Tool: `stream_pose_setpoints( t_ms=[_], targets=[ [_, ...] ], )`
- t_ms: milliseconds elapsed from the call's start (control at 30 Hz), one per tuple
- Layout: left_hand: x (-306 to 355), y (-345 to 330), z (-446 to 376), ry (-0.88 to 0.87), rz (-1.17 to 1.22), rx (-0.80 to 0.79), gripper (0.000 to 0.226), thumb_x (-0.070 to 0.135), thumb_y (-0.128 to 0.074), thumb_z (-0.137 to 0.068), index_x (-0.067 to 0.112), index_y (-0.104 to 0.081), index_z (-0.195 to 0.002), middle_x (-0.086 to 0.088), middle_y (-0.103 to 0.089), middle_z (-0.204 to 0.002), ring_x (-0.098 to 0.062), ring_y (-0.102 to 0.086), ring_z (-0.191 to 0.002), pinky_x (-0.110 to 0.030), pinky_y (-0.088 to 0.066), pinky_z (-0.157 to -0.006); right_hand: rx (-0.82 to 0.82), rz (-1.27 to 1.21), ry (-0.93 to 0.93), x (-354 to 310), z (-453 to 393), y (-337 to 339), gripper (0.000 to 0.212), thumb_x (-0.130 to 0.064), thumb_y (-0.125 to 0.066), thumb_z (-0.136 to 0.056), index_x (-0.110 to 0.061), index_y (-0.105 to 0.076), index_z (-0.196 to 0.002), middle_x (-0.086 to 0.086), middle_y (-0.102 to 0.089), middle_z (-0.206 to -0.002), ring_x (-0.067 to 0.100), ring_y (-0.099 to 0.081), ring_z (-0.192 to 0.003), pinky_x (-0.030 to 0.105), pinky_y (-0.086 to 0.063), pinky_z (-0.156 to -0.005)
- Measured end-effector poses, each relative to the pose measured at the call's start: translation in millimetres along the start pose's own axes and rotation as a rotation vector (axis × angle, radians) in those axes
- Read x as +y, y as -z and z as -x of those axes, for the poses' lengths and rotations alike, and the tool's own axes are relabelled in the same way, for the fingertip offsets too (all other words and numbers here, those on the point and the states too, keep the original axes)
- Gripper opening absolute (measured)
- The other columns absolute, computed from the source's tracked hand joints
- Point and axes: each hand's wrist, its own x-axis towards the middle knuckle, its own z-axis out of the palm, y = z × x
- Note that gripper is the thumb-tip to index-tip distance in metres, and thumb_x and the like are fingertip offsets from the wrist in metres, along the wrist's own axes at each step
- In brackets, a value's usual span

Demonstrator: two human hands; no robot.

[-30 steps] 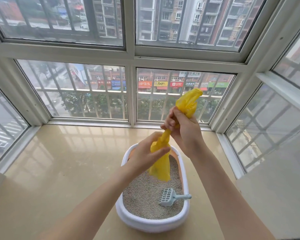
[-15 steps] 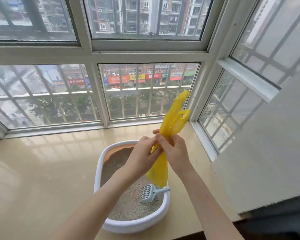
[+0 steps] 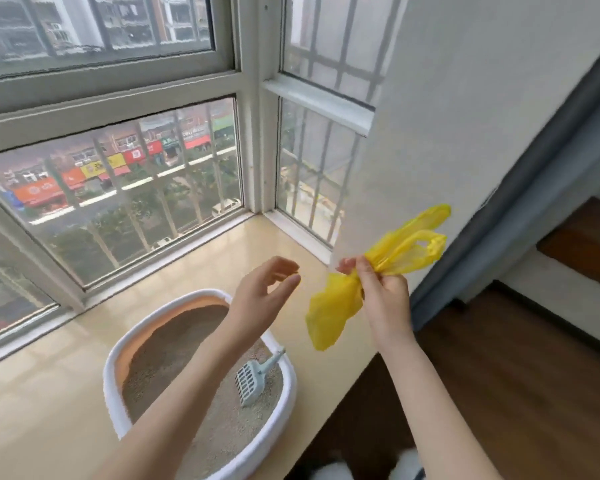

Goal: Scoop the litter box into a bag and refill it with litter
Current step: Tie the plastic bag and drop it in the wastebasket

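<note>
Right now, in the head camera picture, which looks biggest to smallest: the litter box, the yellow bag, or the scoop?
1. Litter box, clearly the largest.
2. Yellow bag, bunched in the right hand and held nearer the camera, so its look may flatter it.
3. Scoop, lying on the litter, smallest.

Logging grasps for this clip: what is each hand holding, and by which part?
The right hand grips the yellow bag at its gathered neck, handles sticking out above. The left hand holds nothing, fingers loosely open.
</note>
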Motion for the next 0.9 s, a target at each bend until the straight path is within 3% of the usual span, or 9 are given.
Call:
stream_pose_setpoints(
  t_ms=[100, 267, 467, 700, 800, 900],
  targets=[
    [6, -25, -16, -0.015, 0.042, -0.078, 0.004, 0.024, -0.062, -0.091, 0.025, -0.065, -0.094, 0.016, -0.068, -0.090, -0.006, -0.062, -0.085, -0.027, -0.049, -0.081, 0.137, 0.014, 0.020, -4, 1, 35, 0.026, -0.018, -0.052, -0.099, -0.013, -0.071, -0.082, 0.004, -0.075, -0.086, 0.022, -0.070, -0.090, 0.035, -0.056, -0.078],
    [34, -82, -43, -0.089, 0.083, -0.240, 0.005, 0.025, -0.061, -0.092, 0.024, -0.065, -0.094, 0.014, -0.068, -0.088, 0.002, -0.061, -0.080, -0.010, -0.043, -0.071, 0.349, 0.036, 0.036, -11, -1, 102, 0.026, -0.015, -0.052, -0.098, 0.000, -0.069, -0.085, 0.005, -0.073, -0.082, 0.014, -0.070, -0.079, 0.025, -0.055, -0.063],
    [68, -172, -74, -0.123, 0.090, -0.439, 0.009, 0.027, -0.058, -0.094, 0.025, -0.065, -0.098, 0.016, -0.066, -0.094, 0.003, -0.059, -0.085, -0.008, -0.044, -0.072, 0.516, 0.152, -0.003, -4, -17, 188, 0.027, -0.020, -0.054, -0.097, -0.008, -0.074, -0.084, 0.002, -0.075, -0.084, 0.017, -0.070, -0.084, 0.040, -0.057, -0.076],
    [119, -294, -114, -0.224, 0.054, -0.694, 0.013, 0.024, -0.055, -0.095, 0.021, -0.065, -0.103, 0.014, -0.066, -0.096, 0.006, -0.060, -0.089, -0.007, -0.044, -0.078, 0.710, 0.102, -0.024, 4, -49, 290, 0.027, -0.022, -0.055, -0.097, -0.010, -0.075, -0.083, 0.005, -0.074, -0.082, 0.017, -0.070, -0.081, 0.029, -0.056, -0.066],
    [140, -347, -130, -0.349, 0.006, -0.763, 0.013, 0.025, -0.054, -0.095, 0.021, -0.063, -0.103, 0.013, -0.065, -0.096, 0.001, -0.060, -0.092, -0.017, -0.046, -0.083, 0.802, 0.070, -0.026, 4, -62, 333, 0.027, -0.021, -0.055, -0.097, -0.012, -0.075, -0.081, 0.004, -0.074, -0.082, 0.017, -0.070, -0.081, 0.029, -0.054, -0.066],
    [154, -394, -140, -0.597, -0.147, -0.774, 0.017, 0.029, -0.054, -0.095, 0.021, -0.062, -0.108, 0.011, -0.062, -0.103, -0.006, -0.053, -0.098, -0.021, -0.042, -0.086, 0.885, 0.068, -0.041, 8, -74, 370, 0.028, -0.023, -0.055, -0.097, -0.016, -0.075, -0.079, 0.000, -0.075, -0.084, 0.016, -0.070, -0.083, 0.035, -0.055, -0.070]
  ],
)
